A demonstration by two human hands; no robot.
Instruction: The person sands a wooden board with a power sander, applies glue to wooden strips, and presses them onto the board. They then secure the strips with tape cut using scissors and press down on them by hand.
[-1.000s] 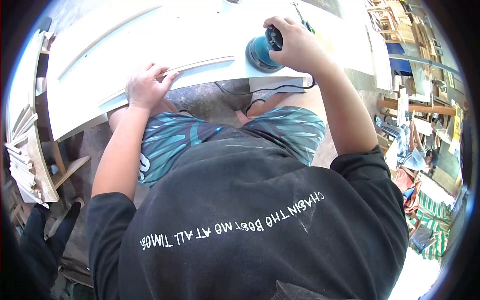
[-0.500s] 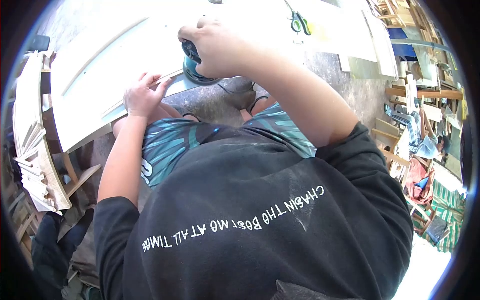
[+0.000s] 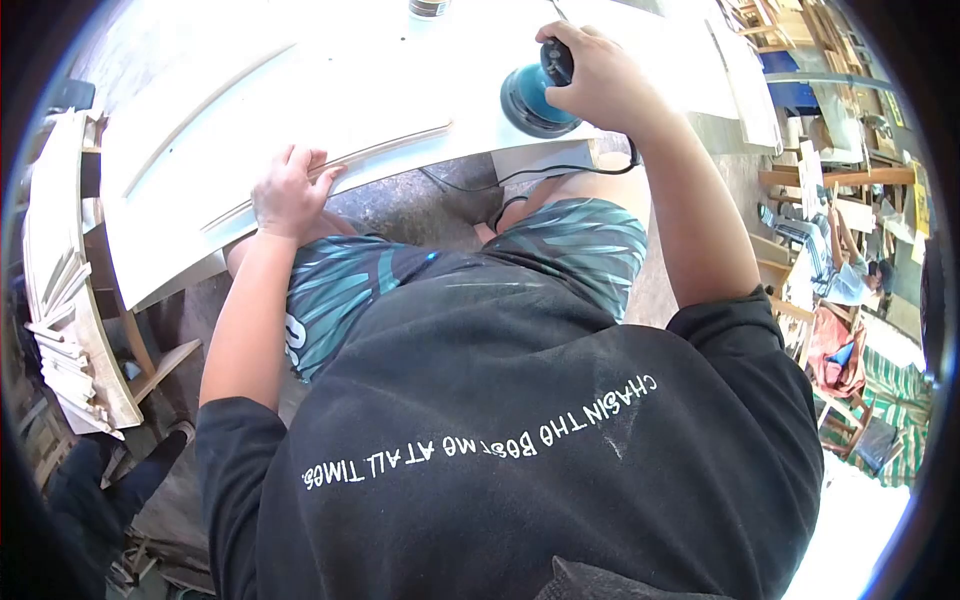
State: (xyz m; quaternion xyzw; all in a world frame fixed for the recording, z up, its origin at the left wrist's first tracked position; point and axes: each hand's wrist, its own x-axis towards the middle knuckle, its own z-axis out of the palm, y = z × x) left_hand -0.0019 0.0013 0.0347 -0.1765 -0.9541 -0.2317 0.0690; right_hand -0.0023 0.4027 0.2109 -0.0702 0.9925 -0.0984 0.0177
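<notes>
The wooden strip [image 3: 400, 142] lies slantwise along the near edge of the white worktop [image 3: 150, 235], and here is the left hand [image 3: 283, 195] bearing down on it around the middle, its grip narrow, fingers and thumb closed about the wood. Over on the other side, the right hand [image 3: 610, 88] has its grip wrapped around the top of the blue sander [image 3: 533, 102], just beyond the strip's right end and apart from it; whether the pad touches the surface, I cannot tell. Good control here, I'd judge, calls for a level pad, a light, even push along the grain and no lingering at the thin end, where the edge could round over. Those left fingers want firm pressure, well clear of the pad, and the black cord [image 3: 470, 186], drooping below the near edge, wants enough slack not to snag. Now the containers: one can [image 3: 428, 9] stands at the far side of the worktop, its top cut off by the view, so what it holds can't be seen.
</notes>
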